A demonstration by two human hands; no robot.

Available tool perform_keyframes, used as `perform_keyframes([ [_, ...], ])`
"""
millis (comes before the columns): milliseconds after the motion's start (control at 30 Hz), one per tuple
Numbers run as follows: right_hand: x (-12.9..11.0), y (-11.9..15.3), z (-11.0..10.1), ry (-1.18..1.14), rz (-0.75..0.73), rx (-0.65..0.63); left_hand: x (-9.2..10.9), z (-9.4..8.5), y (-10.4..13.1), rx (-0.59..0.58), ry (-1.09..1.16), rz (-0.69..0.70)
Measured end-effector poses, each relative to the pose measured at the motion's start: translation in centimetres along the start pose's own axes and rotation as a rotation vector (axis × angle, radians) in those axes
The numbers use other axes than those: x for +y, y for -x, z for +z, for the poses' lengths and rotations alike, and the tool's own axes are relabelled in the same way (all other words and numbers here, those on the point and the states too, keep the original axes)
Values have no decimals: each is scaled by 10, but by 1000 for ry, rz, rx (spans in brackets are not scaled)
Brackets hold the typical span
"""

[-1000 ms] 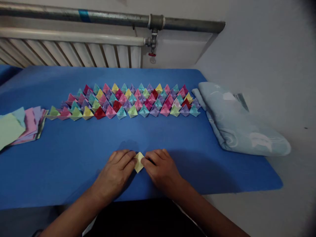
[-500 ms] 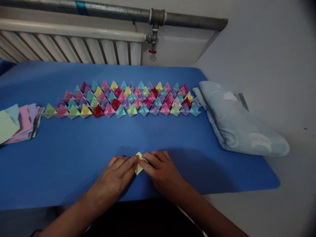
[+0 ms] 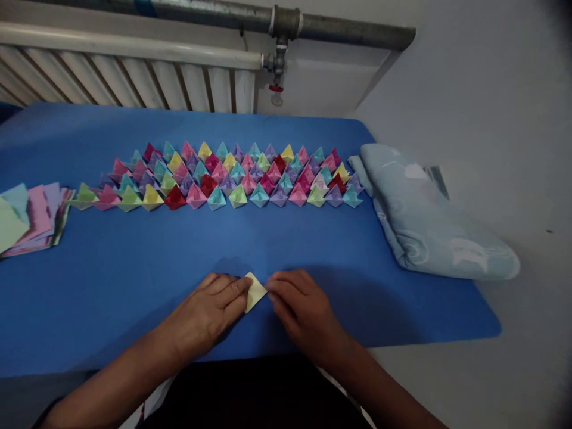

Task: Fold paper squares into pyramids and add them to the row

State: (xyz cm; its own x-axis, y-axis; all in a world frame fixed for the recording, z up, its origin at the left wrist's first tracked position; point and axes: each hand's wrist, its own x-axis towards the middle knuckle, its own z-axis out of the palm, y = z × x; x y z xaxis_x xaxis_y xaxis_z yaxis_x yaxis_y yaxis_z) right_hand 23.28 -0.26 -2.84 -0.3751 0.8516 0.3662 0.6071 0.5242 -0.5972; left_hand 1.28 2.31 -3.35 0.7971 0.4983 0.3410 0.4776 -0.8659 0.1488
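Note:
A small pale-yellow folded paper [image 3: 256,292] lies on the blue table close to its front edge, one corner pointing right. My left hand [image 3: 218,307] rests over the paper's left part, fingers together and pressing it down, so that side is hidden. At the right corner, my right hand [image 3: 301,310] has its fingers drawn together in a pinch, with the tips meeting the paper's point. Farther back stand several rows of small folded paper boats [image 3: 236,193] in pink, yellow, green, blue, purple and red.
A stack of coloured paper sheets [image 3: 38,220] lies at the left of the blue table [image 3: 156,256]. To the right is a folded light-blue cloth [image 3: 429,220]. Behind the table are a white radiator [image 3: 156,83] and a metal pipe with a red-handled valve [image 3: 277,68].
My right hand has slid rightward off the paper's middle to its right corner, uncovering more of the yellow surface. My left hand stays on the paper. The view has shifted slightly.

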Motion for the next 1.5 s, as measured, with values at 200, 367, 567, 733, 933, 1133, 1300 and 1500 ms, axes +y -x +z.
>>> perform_keyframes([
  [200,-1,-2,6,120,-107,-131,0,5,4,24,12,-36],
  [367,1,-1,10,216,-122,-139,0,8,6,58,58,-76],
  [567,1,-1,9,214,-112,-140,-2,11,6,77,82,-92],
  [733,2,0,9,187,-104,-109,-2,9,4,78,47,-75],
  [933,2,0,11,200,-54,-82,-1,3,1,97,81,-77],
  [1133,-2,-2,10,117,67,-53,2,7,3,104,153,-208],
  [1300,-2,-6,13,68,124,-37,5,9,4,144,175,-369],
  [1500,-3,-9,14,87,160,-45,6,10,4,170,202,-453],
])
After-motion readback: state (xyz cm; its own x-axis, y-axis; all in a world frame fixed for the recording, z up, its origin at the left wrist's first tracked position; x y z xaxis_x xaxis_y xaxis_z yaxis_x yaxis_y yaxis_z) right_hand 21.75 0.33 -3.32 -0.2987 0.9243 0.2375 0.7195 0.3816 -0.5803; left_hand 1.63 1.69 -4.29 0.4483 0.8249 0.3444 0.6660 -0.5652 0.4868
